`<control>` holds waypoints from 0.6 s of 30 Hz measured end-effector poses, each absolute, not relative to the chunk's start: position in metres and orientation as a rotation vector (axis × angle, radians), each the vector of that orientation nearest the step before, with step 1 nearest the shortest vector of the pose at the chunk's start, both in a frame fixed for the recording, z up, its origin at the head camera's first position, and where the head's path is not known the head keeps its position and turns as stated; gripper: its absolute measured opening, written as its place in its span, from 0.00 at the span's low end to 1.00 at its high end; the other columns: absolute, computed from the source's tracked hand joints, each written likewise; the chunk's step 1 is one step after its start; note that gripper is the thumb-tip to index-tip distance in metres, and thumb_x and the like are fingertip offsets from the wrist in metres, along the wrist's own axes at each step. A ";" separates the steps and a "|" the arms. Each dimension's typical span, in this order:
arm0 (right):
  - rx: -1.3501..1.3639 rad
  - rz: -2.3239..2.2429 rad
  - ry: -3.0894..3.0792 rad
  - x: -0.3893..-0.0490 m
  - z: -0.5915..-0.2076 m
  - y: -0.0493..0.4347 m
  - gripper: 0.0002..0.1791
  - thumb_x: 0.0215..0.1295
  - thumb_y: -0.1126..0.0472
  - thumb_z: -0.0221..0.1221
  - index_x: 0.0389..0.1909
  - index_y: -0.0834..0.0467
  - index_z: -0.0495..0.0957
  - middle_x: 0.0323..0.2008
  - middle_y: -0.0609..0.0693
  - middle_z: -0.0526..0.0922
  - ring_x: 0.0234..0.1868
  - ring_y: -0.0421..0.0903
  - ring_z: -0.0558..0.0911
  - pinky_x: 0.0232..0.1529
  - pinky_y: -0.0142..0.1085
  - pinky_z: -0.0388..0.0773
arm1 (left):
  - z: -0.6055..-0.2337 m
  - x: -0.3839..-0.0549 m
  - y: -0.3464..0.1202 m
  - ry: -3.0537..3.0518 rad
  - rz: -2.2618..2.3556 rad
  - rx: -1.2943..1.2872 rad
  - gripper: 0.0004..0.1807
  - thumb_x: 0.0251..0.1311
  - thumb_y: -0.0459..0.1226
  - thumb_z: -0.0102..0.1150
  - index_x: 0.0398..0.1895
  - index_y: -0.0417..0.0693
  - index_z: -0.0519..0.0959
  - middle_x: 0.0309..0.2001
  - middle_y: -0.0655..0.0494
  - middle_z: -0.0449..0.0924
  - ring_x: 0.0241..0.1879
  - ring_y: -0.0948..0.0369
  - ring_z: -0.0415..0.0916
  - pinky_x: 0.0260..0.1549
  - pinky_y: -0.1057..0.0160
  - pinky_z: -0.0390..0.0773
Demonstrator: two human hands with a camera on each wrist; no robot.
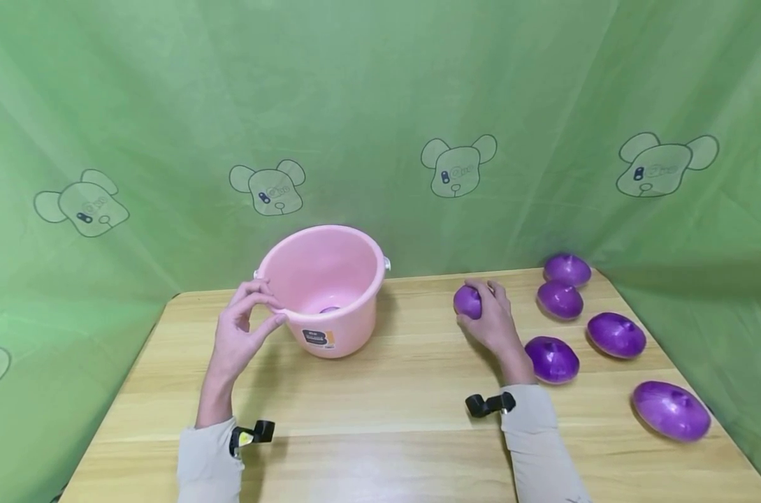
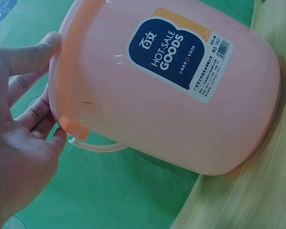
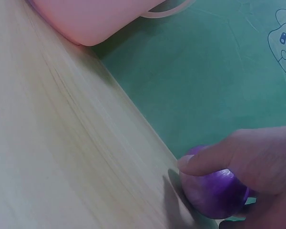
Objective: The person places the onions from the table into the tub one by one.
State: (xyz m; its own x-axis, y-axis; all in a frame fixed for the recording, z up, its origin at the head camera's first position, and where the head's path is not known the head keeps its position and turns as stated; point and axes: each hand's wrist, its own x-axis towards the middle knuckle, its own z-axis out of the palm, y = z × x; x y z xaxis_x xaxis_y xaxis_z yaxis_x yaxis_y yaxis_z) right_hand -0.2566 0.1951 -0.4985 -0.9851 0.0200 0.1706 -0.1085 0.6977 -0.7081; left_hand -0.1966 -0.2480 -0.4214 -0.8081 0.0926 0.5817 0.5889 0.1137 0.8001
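Note:
A pink bucket (image 1: pixel 349 332) stands upright on the wooden table, with a label on its front. My left hand (image 1: pixel 238 332) pinches the bucket's rim at its near left side, the thumb outside and the fingers over the edge. In the left wrist view, the thumb (image 2: pixel 50 40) lies on the rim. My right hand (image 1: pixel 493 318) grips a shiny purple onion (image 1: pixel 467 302) right of the bucket. The right wrist view shows this onion (image 3: pixel 212 193) close over the tabletop, thumb across it and the other fingers partly hidden. Deep inside the bucket, a small purple patch (image 1: pixel 330 309) shows.
Several more purple onions lie at the table's right side, one (image 1: pixel 551 360) close beside my right wrist and another (image 1: pixel 671 411) near the right edge. A green curtain (image 1: pixel 367 105) with bear-head prints hangs behind the table (image 1: pixel 355 447). The bucket's handle (image 2: pixel 100 147) hangs at its back.

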 end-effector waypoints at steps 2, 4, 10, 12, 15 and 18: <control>0.074 1.163 -2.742 -0.258 -0.499 0.195 0.43 0.57 0.68 0.70 0.74 0.57 0.64 0.74 0.75 0.50 0.70 0.78 0.58 0.62 0.76 0.67 | -0.421 -0.196 -0.248 -2.011 -1.740 -0.661 0.11 0.52 0.16 0.67 0.38 0.28 0.81 0.50 0.46 0.74 0.68 0.37 0.61 0.78 0.52 0.54; 0.074 1.172 -2.742 -0.258 -0.500 0.196 0.43 0.57 0.69 0.70 0.74 0.58 0.64 0.74 0.75 0.51 0.69 0.78 0.59 0.62 0.75 0.67 | -0.421 -0.196 -0.248 -2.011 -1.742 -0.658 0.10 0.52 0.16 0.67 0.38 0.28 0.81 0.50 0.46 0.74 0.68 0.38 0.61 0.78 0.52 0.54; 0.056 1.182 -2.746 -0.258 -0.501 0.197 0.42 0.59 0.69 0.69 0.74 0.57 0.63 0.73 0.75 0.52 0.68 0.79 0.61 0.62 0.76 0.66 | -0.421 -0.197 -0.248 -2.020 -1.732 -0.654 0.11 0.52 0.16 0.67 0.38 0.27 0.81 0.51 0.32 0.70 0.68 0.38 0.61 0.78 0.52 0.54; 0.051 1.180 -2.746 -0.258 -0.502 0.197 0.42 0.59 0.69 0.69 0.75 0.57 0.63 0.73 0.75 0.53 0.68 0.79 0.61 0.62 0.76 0.66 | -0.421 -0.197 -0.248 -2.024 -1.726 -0.653 0.11 0.52 0.16 0.67 0.38 0.28 0.81 0.51 0.29 0.69 0.68 0.38 0.61 0.78 0.52 0.54; 0.052 1.181 -2.739 -0.258 -0.502 0.196 0.43 0.58 0.70 0.69 0.74 0.57 0.63 0.72 0.75 0.54 0.68 0.78 0.62 0.63 0.75 0.66 | -0.421 -0.197 -0.248 -2.023 -1.721 -0.652 0.10 0.52 0.16 0.67 0.38 0.28 0.81 0.50 0.26 0.68 0.68 0.38 0.61 0.78 0.52 0.54; 0.058 1.181 -2.735 -0.258 -0.502 0.196 0.43 0.58 0.70 0.69 0.74 0.57 0.63 0.72 0.75 0.54 0.67 0.79 0.62 0.63 0.75 0.66 | -0.422 -0.197 -0.248 -2.020 -1.723 -0.649 0.11 0.52 0.16 0.67 0.38 0.28 0.81 0.50 0.29 0.69 0.68 0.38 0.61 0.78 0.53 0.54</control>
